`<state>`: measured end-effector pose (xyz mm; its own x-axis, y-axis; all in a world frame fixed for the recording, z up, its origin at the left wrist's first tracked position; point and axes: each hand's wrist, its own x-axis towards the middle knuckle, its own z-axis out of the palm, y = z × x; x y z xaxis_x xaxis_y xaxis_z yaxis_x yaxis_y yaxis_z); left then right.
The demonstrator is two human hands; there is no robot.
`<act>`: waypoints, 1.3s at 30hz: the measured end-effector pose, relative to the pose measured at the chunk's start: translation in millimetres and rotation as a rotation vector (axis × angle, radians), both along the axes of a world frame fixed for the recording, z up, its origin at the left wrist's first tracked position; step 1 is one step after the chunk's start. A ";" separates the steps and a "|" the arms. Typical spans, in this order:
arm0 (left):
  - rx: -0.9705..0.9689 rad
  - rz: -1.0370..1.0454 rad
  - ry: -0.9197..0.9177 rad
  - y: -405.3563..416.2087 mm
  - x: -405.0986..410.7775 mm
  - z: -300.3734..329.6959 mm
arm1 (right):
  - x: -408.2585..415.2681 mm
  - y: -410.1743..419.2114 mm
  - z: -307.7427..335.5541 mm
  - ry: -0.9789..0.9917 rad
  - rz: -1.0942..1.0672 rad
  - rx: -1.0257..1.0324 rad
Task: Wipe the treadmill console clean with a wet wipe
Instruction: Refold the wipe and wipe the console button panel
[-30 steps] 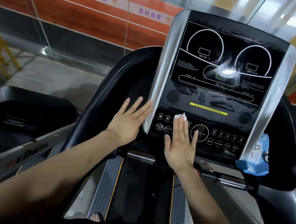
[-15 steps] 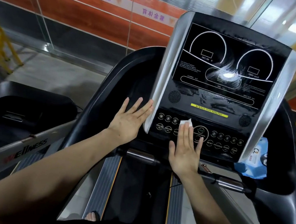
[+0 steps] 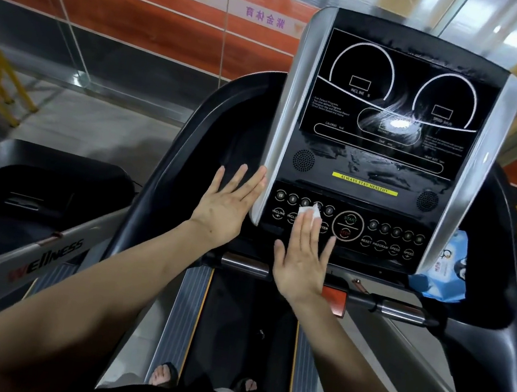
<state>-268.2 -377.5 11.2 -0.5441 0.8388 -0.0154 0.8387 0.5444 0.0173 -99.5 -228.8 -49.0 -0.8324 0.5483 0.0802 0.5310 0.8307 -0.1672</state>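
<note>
Left hand, fingers straight, braces the console edge at nine o'clock; right hand, flat, presses the wet wipe on left keypad buttons; screen above shows wet streaks, right buttons at three o'clock seemingly remain.

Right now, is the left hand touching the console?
Touching. The head view shows the left hand flat, its fingertips lying against the silver left edge of the console, with no gap visible.
</note>
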 end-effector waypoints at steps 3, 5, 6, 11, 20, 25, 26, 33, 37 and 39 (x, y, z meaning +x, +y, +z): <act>-0.002 0.008 -0.013 0.7 1.7 2.7 | -21.3 -26.5 -1.0 -0.024 0.186 -0.004; -0.008 0.007 -0.012 -0.1 2.0 4.9 | -20.5 -25.5 0.9 -0.060 0.292 0.076; -0.010 0.004 -0.008 -0.6 1.6 5.7 | -15.4 -18.8 2.3 -0.073 0.305 0.102; -0.011 -0.002 -0.007 -1.9 0.3 7.0 | 20.3 4.5 -0.6 -0.080 0.159 0.132; -0.020 -0.024 -0.004 -2.4 -0.8 7.6 | -8.0 -22.5 -3.6 -0.084 0.303 0.138; -0.016 -0.011 0.003 -1.8 -2.9 3.5 | 26.4 -1.1 -6.8 -0.073 0.162 0.150; -0.012 -0.009 0.000 -1.5 -2.2 2.9 | 22.5 -5.8 -8.5 -0.068 0.133 0.139; 0.003 -0.016 -0.042 -1.3 -1.6 4.3 | -12.0 -29.6 -2.8 -0.093 0.310 0.135; -0.004 -0.018 -0.033 -2.7 -3.1 4.3 | -3.3 -4.9 5.9 -0.074 0.276 0.168; -0.006 -0.017 -0.043 -2.9 -3.0 4.9 | -15.8 10.1 18.4 -0.061 0.289 0.210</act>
